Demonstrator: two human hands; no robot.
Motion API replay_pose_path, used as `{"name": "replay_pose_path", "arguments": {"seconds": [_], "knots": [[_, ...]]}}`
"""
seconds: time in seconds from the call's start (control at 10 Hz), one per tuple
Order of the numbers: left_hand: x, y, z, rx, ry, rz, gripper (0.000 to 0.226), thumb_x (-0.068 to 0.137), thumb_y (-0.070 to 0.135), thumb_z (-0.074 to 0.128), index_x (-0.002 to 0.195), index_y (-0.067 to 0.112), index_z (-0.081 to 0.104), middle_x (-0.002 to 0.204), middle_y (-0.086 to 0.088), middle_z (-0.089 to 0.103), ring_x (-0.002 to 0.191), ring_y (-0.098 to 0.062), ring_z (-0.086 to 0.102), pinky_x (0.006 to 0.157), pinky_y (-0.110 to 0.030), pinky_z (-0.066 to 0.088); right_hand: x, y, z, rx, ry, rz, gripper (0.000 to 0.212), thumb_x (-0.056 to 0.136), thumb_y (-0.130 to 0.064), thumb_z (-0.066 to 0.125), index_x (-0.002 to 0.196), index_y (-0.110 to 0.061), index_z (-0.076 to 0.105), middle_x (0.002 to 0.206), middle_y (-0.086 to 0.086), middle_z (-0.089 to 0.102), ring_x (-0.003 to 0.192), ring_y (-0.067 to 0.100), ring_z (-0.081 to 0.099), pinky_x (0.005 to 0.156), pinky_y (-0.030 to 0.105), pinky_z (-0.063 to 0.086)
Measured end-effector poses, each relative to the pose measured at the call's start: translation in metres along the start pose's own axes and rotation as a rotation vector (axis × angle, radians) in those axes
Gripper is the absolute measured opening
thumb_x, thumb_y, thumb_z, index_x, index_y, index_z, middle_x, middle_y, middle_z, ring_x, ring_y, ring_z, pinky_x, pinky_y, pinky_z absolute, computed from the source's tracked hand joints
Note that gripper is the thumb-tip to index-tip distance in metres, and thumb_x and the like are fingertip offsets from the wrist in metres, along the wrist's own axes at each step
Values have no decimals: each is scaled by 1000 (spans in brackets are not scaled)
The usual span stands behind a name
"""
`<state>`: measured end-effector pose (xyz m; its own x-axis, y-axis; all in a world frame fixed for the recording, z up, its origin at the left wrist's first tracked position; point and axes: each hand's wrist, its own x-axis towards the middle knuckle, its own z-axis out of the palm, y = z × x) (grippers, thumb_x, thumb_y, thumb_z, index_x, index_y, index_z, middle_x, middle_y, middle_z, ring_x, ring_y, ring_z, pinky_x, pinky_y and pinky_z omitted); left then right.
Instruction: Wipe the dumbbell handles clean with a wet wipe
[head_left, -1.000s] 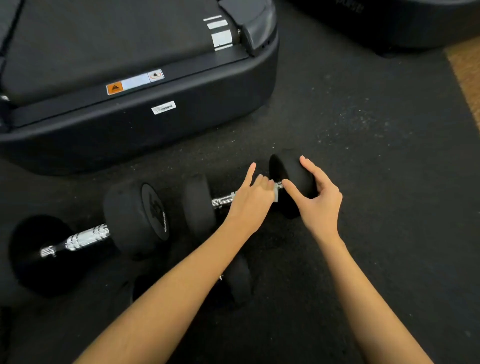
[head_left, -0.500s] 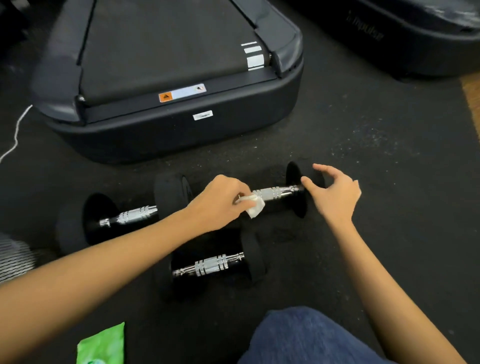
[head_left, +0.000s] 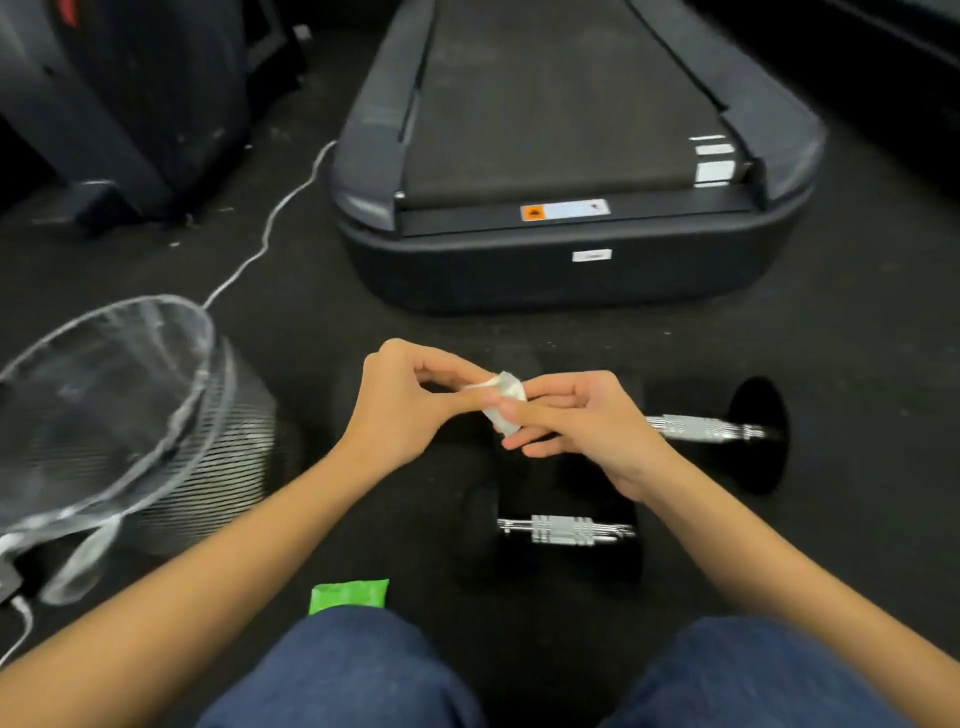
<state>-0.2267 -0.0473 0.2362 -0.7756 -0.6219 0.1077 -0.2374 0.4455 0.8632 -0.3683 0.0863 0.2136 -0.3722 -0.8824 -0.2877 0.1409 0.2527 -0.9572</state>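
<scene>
Both hands meet above the dark floor (head_left: 857, 364), sharing a small crumpled wet wipe (head_left: 503, 402): the left hand (head_left: 402, 410) pinches its upper end with curled fingers, and the right hand (head_left: 582, 423) pinches the lower part between thumb and fingers. Behind the right hand lies one dumbbell (head_left: 727, 431), its chrome handle bare; a second dumbbell (head_left: 566, 530) lies nearer the knees. A green wipe packet (head_left: 348, 595) sits by the left knee, a lined bin (head_left: 104, 415) to the left, a treadmill (head_left: 566, 171) beyond
</scene>
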Motion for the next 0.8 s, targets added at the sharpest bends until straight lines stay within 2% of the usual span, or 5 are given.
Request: {"name": "replay_pose_path", "arguments": {"seconds": [0.2, 0.3, 0.5, 0.7, 0.8], "knots": [[-35, -39, -77, -16, 274, -75, 15, 79, 5, 78, 91, 13, 76, 80, 0, 76, 77, -17, 73, 71, -34, 58, 46, -18, 68, -185, -153, -69, 18, 90, -19, 70, 107, -15, 72, 87, 5, 77, 78, 22, 75, 62, 24, 58], [-55, -49, -116, 41, 409, -69, 25, 79, 3, 78, 102, 12, 73, 80, -1, 75, 75, -14, 73, 69, -24, 57, 67, -32, 108, -265, -206, -155, 22, 89, -18, 70, 111, -20, 70, 82, 5, 77, 74, 23, 75, 59, 25, 57], [-82, -67, -191, 223, 635, -73, 20, 81, 6, 76, 97, 18, 75, 83, 5, 74, 75, -7, 69, 68, -18, 54, 114, -68, 194, -400, -184, -577, 18, 86, -13, 72, 103, -19, 74, 67, -7, 72, 62, 4, 68, 59, 13, 47], [-93, -87, -240, 331, 706, -173, 19, 79, 4, 75, 93, 17, 75, 80, 9, 72, 68, -1, 66, 65, -12, 51, 158, -85, 263, -520, -262, -653, 16, 81, -18, 73, 95, -25, 77, 73, -8, 73, 63, -2, 64, 65, 20, 53], [-100, -102, -244, 387, 732, -267, 22, 77, 5, 74, 95, 19, 74, 82, 7, 72, 72, -6, 67, 71, -20, 55, 170, -77, 284, -647, -336, -626, 17, 79, -24, 74, 96, -27, 76, 74, -11, 71, 67, 0, 64, 70, 23, 53]]}}
